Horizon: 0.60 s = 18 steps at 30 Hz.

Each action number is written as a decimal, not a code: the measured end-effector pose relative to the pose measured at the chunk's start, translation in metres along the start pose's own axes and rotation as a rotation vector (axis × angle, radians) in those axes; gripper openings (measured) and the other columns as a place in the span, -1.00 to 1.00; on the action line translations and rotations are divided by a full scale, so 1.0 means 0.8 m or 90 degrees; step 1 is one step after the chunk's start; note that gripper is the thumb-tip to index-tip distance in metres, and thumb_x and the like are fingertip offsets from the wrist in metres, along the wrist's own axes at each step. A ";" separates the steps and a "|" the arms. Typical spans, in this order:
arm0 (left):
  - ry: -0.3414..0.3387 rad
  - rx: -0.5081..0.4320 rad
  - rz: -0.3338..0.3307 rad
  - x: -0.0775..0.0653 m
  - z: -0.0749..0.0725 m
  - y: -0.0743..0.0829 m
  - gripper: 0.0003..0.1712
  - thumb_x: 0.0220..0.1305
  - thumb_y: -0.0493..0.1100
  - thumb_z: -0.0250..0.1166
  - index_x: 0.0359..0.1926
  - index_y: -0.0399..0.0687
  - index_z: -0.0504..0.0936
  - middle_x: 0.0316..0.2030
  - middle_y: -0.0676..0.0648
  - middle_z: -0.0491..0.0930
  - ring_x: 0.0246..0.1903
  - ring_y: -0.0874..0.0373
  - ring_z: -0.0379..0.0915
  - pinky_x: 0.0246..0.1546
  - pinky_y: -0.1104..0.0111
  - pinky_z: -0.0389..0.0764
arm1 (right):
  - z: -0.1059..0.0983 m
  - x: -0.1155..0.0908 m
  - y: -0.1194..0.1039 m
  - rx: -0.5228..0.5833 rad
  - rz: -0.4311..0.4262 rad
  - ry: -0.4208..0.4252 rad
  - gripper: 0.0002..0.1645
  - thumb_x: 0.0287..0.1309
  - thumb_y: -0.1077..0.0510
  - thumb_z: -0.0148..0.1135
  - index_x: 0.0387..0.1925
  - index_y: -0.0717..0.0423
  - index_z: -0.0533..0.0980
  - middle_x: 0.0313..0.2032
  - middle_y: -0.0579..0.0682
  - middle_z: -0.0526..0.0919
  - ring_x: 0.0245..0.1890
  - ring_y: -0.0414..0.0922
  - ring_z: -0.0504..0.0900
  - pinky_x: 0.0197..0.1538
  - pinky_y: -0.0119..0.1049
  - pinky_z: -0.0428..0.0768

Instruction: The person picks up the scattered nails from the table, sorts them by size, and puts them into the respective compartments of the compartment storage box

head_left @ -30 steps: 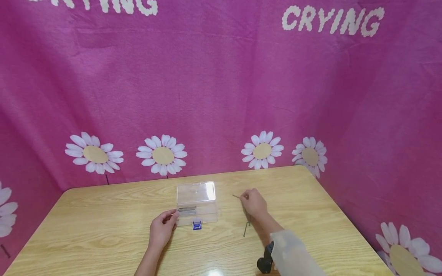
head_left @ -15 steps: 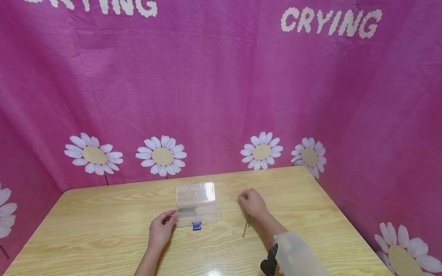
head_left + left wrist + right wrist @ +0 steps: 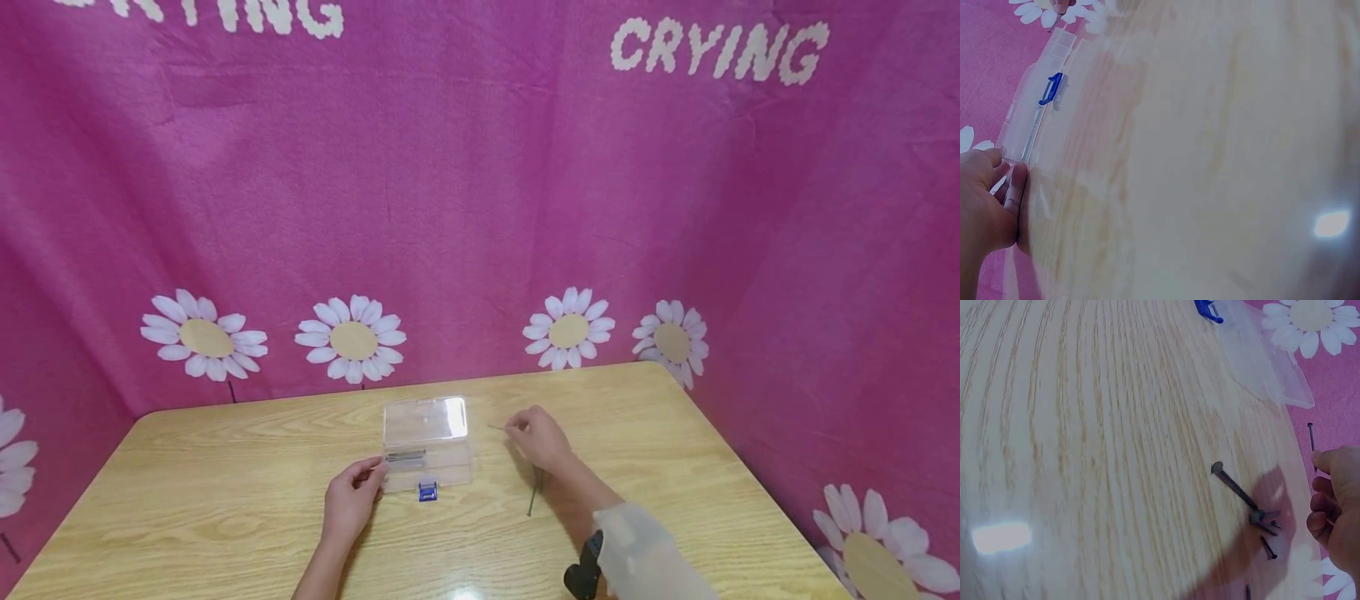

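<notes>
A clear plastic storage box (image 3: 453, 475) lies on the table with its lid tipped back and a blue latch (image 3: 427, 492) at its front. Several nails (image 3: 406, 456) lie in its left compartment. My left hand (image 3: 351, 500) pinches the box's left end between thumb and fingers. Right of the box, above the table, my right hand (image 3: 542, 439) pinches a nail (image 3: 1311, 434) whose head end points left toward the box. Below that hand, loose nails (image 3: 1235, 485) lie on the wood, partly hidden in the head view by the hand and forearm.
The wood-grain table (image 3: 225, 483) meets a pink cloth backdrop (image 3: 465, 208) with printed daisies along its back and right edges. A black wrist device (image 3: 585, 568) sits below the right sleeve (image 3: 648, 554).
My right hand has moved a little left toward the box with the nail in its fingers. The left hand and the box have stayed in place.
</notes>
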State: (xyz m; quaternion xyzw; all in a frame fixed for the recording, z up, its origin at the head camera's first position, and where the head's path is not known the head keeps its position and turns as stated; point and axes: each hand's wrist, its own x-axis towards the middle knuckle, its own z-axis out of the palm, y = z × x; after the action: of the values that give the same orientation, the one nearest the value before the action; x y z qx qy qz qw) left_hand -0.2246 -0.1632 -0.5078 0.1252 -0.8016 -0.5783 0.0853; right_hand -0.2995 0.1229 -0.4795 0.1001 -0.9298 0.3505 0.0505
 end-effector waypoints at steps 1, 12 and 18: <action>0.000 0.002 -0.002 0.000 0.000 0.000 -0.63 0.25 -0.13 0.23 -0.02 -0.30 0.60 -0.39 -0.11 0.62 -0.53 0.31 0.46 -0.50 0.57 0.53 | 0.000 0.000 -0.001 0.001 0.003 -0.003 -0.83 0.17 0.14 0.19 -0.30 0.13 0.63 -0.34 0.00 0.51 -0.37 -0.16 0.45 -0.28 -0.29 0.50; 0.001 0.005 -0.004 0.000 0.000 -0.001 -0.64 0.26 -0.13 0.23 -0.02 -0.30 0.60 -0.38 -0.11 0.62 -0.52 0.31 0.46 -0.51 0.57 0.53 | 0.001 -0.004 -0.012 0.022 -0.002 -0.025 -0.84 0.17 0.15 0.18 -0.31 0.14 0.61 -0.33 0.02 0.52 -0.36 -0.16 0.45 -0.26 -0.28 0.50; 0.002 0.004 -0.007 -0.002 0.000 0.001 -0.62 0.25 -0.12 0.23 -0.02 -0.30 0.60 -0.37 -0.14 0.62 -0.52 0.31 0.46 -0.51 0.57 0.52 | 0.003 -0.004 -0.019 0.023 -0.028 -0.028 -0.86 0.15 0.16 0.18 -0.33 0.14 0.62 -0.35 0.01 0.54 -0.35 -0.15 0.46 -0.22 -0.25 0.51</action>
State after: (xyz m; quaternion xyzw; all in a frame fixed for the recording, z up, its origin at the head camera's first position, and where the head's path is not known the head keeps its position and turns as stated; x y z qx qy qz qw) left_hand -0.2234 -0.1621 -0.5068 0.1306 -0.8026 -0.5760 0.0833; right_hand -0.2929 0.1106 -0.4722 0.1292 -0.9219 0.3635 0.0356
